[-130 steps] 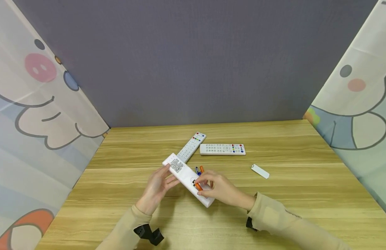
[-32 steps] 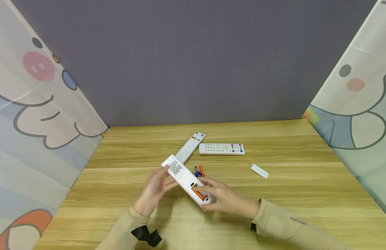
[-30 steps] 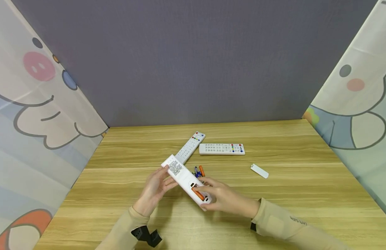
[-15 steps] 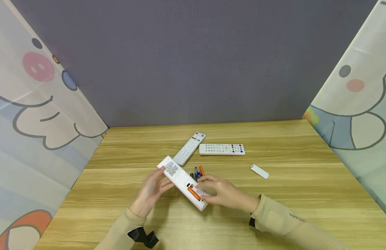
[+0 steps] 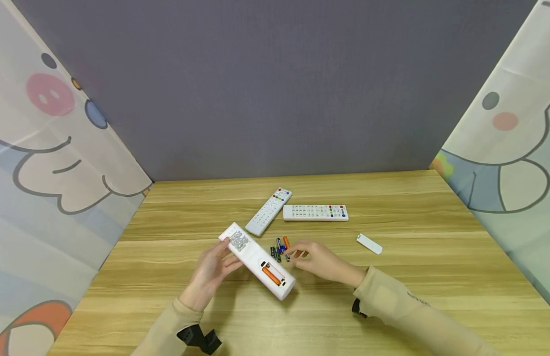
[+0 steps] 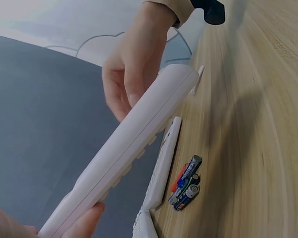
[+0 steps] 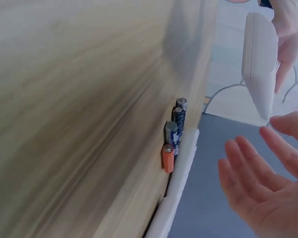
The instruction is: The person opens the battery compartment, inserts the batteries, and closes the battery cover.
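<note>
The left hand (image 5: 211, 269) is holding a white remote control (image 5: 252, 257) at a tilt above the surface (image 5: 417, 212), its buttons facing down and its battery bay facing up. The fingers (image 5: 232, 265) are gripping it near the labelled end, the thumb resting at one edge, and they are leaving the bay uncovered. An orange battery (image 5: 271, 275) is sitting in the bay, and the slot beside it is looking bare. The right hand (image 5: 318, 261) is hovering just beside the bay end, near a small cluster of loose batteries (image 5: 277, 254) that includes another orange one; its fingers (image 7: 258, 166) are spreading loosely and holding nothing. A slim white battery cover (image 5: 370, 244) is lying well apart to the right, while a slanting remote (image 5: 268, 211) and a crosswise remote (image 5: 315, 212) are lying buttons up farther back.

The held remote is probably feeling light and stiff, its smooth shell offering little friction, so a hold across both long edges, clear of the bay, is looking best. The loose batteries are likely proving hard, slick and ready to roll; a pinch around the middle of one barrel, away from the end contacts, is seeming surest. The thin cover is probably calling for a gentle lift by its long edges, sparing the small catch
</note>
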### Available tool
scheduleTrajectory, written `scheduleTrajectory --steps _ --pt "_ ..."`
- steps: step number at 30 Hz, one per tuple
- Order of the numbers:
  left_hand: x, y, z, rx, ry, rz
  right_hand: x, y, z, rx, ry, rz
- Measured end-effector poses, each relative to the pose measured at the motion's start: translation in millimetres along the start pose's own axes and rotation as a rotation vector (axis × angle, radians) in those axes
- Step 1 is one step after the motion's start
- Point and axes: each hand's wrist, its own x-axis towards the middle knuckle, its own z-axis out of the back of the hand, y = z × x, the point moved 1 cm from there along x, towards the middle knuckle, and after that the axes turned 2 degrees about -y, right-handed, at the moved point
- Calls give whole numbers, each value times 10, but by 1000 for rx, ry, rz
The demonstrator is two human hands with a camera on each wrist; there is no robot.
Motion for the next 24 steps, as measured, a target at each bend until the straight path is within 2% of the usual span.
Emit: scheduleTrajectory --steps 7,15,24 --pt "-11 -10 27 8 1 -2 98 -121 23 24 11 -79" --pt "-10 -7 60 14 -3 1 217 -245 24 -19 4 -126" --pt "-23 0 85 10 -17 -2 354 -364 6 -31 -2 -231"
